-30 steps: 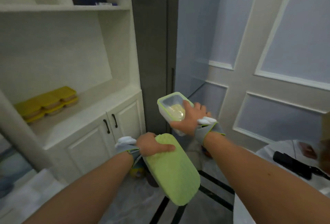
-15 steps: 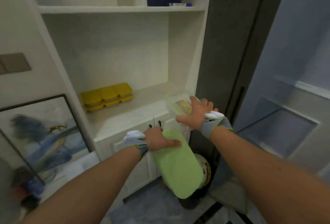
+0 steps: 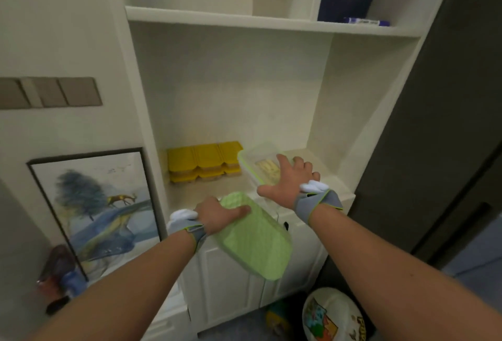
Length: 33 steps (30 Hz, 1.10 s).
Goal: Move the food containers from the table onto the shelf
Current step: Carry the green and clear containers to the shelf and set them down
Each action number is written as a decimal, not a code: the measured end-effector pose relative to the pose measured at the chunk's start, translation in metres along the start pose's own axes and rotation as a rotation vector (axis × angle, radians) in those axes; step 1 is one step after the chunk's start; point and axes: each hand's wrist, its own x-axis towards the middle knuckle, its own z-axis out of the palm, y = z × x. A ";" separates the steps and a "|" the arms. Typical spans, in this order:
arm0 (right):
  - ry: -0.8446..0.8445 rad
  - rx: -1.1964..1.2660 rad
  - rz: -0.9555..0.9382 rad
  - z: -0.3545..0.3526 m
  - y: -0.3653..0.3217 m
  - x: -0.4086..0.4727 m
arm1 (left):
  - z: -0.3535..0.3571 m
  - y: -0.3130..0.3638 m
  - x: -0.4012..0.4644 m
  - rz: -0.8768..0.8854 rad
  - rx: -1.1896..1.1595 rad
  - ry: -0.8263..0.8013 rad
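Note:
My right hand (image 3: 289, 183) grips a clear food container with a green rim (image 3: 258, 162) and pale food inside, holding it over the white shelf (image 3: 206, 191), just right of the yellow-lidded containers (image 3: 205, 159) stacked at the back. Whether it touches the shelf I cannot tell. My left hand (image 3: 217, 215) holds a green container (image 3: 252, 237) by its near end, tilted down in front of the shelf's front edge, above the cabinet doors.
An upper shelf (image 3: 271, 21) carries a blue-white item (image 3: 364, 22). A framed painting (image 3: 92, 204) leans at the left. White cabinet doors (image 3: 233, 281) sit below the shelf. A colourful round object (image 3: 334, 316) lies on the floor. A dark panel (image 3: 434, 123) stands at the right.
The view has swung left and closer to the shelf unit. Both hands moved forward; the clear container went from mid-air to over the shelf beside the yellow containers.

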 end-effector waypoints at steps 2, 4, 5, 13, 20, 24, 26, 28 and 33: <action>0.015 0.019 -0.005 0.003 -0.007 0.020 | -0.001 -0.001 0.022 -0.038 -0.108 0.009; 0.015 0.021 -0.017 0.007 -0.012 0.039 | 0.000 -0.006 0.040 -0.081 -0.243 0.018; 0.008 0.023 -0.025 0.010 -0.014 0.049 | 0.002 -0.009 0.049 -0.107 -0.316 0.027; 0.009 0.082 -0.173 0.059 -0.020 0.144 | 0.018 -0.037 0.130 -0.379 -0.496 0.081; -0.010 0.132 -0.247 0.100 -0.021 0.204 | 0.019 -0.063 0.183 -0.586 -0.572 0.127; -0.046 0.180 -0.272 0.116 -0.022 0.225 | 0.025 -0.077 0.204 -0.629 -0.520 0.199; -0.081 0.200 -0.284 0.117 -0.024 0.234 | 0.029 -0.077 0.207 -0.610 -0.388 0.281; -0.107 0.201 -0.288 0.115 -0.027 0.238 | 0.035 -0.073 0.200 -0.520 -0.221 0.343; -0.117 0.218 -0.336 0.106 -0.036 0.243 | 0.055 -0.050 0.170 -0.126 0.403 0.444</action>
